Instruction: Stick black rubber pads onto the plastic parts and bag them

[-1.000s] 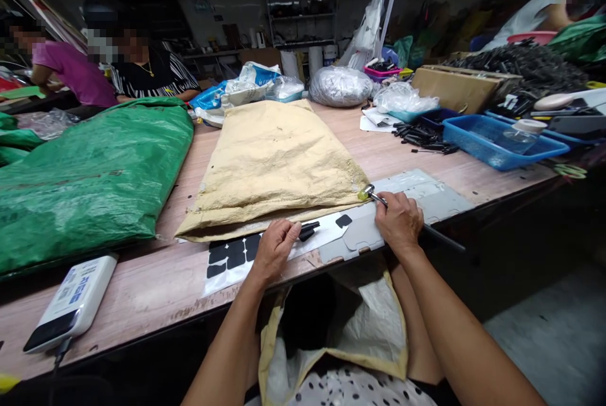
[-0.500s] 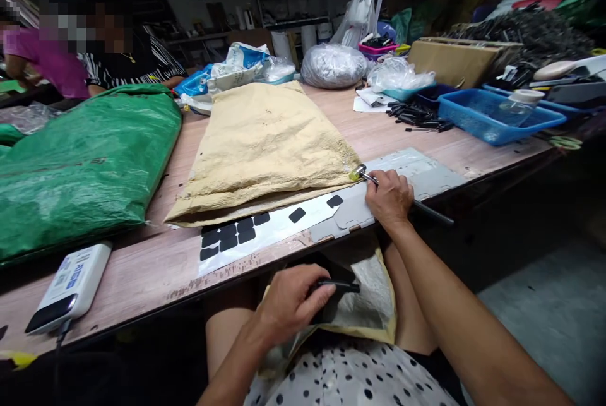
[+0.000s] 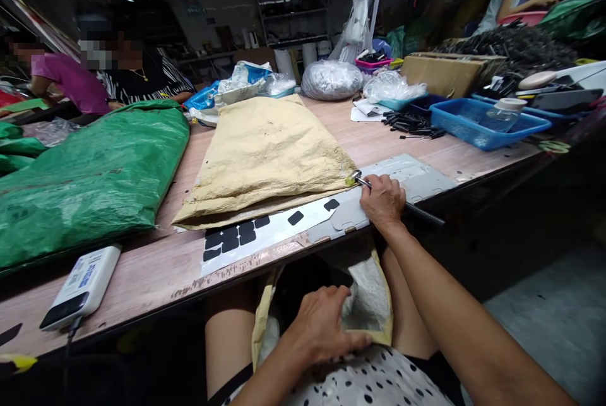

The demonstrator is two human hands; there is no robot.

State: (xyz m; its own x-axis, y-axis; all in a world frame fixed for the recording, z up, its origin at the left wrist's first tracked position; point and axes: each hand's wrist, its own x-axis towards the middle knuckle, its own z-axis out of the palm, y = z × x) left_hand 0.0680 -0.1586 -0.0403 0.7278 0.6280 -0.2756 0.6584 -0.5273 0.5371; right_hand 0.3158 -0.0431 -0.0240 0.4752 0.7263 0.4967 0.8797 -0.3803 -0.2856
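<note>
Fingers of the left grip [image 3: 326, 324] are spread, with nothing visible between them, over the mouth of an open sack [image 3: 372, 292] below the worktop [image 3: 156, 273] edge. Most of the sack's inside lies in shadow, so what it holds cannot be told. The right grip [image 3: 384, 201] is closed around the shaft of a hammer-like tool [image 3: 423, 213], whose metal head and yellow face lie at the near right corner of a flat, pale sack [image 3: 269, 147], while the dark handle slants out past the worktop's edge. Whether the face touches the cloth or sits just above it, I cannot tell. For good handling, I would judge, a firm but unstrained hold close behind the head gives the best control of where the face points, and the overhanging handle needs free room so that it does not catch on the edge. A low, settled wrist would also spare the arm and stop the head from dragging at the sack's corner. The left grip works best over the middle of the open mouth, clear of the rim, since the thumb looks near the yellow border and could fold it inward. The white sheet [image 3: 274, 235] with its black patches [image 3: 296, 218] lies beside the gray board [image 3: 411, 175], so sleeves and knuckles should pass above both without rubbing them.
</note>
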